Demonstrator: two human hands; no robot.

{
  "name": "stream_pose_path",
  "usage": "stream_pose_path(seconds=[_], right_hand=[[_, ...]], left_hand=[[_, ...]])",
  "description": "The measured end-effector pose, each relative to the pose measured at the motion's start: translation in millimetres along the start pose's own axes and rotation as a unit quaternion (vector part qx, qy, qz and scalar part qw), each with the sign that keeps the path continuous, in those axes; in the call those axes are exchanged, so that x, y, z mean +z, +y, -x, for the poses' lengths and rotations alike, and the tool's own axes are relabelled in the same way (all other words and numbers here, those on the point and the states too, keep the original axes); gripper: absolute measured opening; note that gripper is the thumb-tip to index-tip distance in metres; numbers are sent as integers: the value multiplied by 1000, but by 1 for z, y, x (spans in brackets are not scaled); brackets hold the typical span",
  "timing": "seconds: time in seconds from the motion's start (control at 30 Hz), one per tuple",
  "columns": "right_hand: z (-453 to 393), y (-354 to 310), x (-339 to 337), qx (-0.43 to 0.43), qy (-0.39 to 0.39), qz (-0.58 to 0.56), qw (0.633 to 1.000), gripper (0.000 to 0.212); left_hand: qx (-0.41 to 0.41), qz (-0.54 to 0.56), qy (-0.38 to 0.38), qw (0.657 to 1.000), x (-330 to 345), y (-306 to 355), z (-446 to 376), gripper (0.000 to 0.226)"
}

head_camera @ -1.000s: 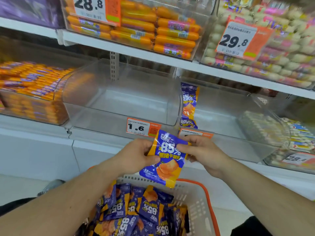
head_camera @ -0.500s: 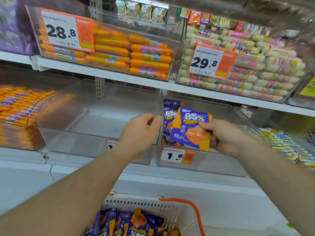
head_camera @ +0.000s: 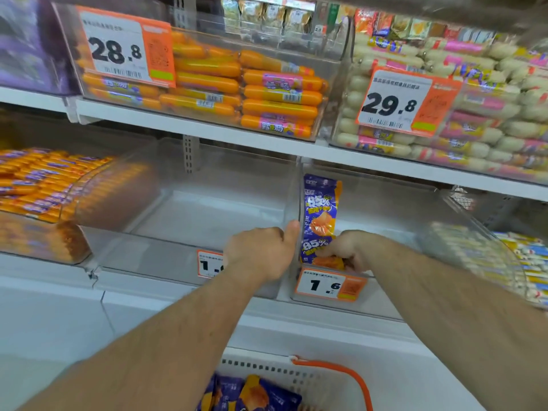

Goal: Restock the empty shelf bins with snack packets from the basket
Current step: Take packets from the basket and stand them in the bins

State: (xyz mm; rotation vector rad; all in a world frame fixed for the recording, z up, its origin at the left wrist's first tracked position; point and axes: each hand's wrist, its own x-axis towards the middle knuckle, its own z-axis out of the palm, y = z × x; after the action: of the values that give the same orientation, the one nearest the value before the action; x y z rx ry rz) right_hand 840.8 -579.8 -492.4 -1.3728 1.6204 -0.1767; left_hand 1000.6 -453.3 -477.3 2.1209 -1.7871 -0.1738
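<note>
On the middle shelf — two clear bins: left bin (head_camera: 189,215) bare, right bin (head_camera: 379,209) holding one upright snack packet (head_camera: 320,203) against its left wall. Basket (head_camera: 335,378) below, more packets inside, cut off by the frame edge. Your left hand (head_camera: 261,253) grips the bins' dividing walls, thumb up. Your right hand (head_camera: 347,250) pinches a second packet (head_camera: 318,252) low at the front — stand it flush against the first. Its fingertips are hidden.

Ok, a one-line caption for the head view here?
Right hand sets a purple snack packet into the clear bin beside an upright one, left hand steadying the divider.
</note>
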Motion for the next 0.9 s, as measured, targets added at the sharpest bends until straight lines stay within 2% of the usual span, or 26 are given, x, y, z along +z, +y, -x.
stream_pose_path(seconds=[0.13,0.27,0.47,0.7,0.8,0.9], right_hand=[[3,-4,2,10,-7,12,1000,12],[0,-1,-1,6,-4,-22,1000,23],[-2,1,-10,-1,-13,-56,998,22],[-11,-7,-27,-41,19,-189,981,33],[-15,-12,-14,-30,9,-175,984,26],[-17,-16,0,-24,46,-80,995,24]], left_hand=[[-2,5,12,1000,1,0,-1,70],[2,4,16,1000,0,0,-1,70],[9,3,23,1000,0,-1,-1,67],[21,-1,21,1000,1,0,0,65],[23,-4,23,999,1,0,0,64],[25,0,27,999,2,-1,0,64]])
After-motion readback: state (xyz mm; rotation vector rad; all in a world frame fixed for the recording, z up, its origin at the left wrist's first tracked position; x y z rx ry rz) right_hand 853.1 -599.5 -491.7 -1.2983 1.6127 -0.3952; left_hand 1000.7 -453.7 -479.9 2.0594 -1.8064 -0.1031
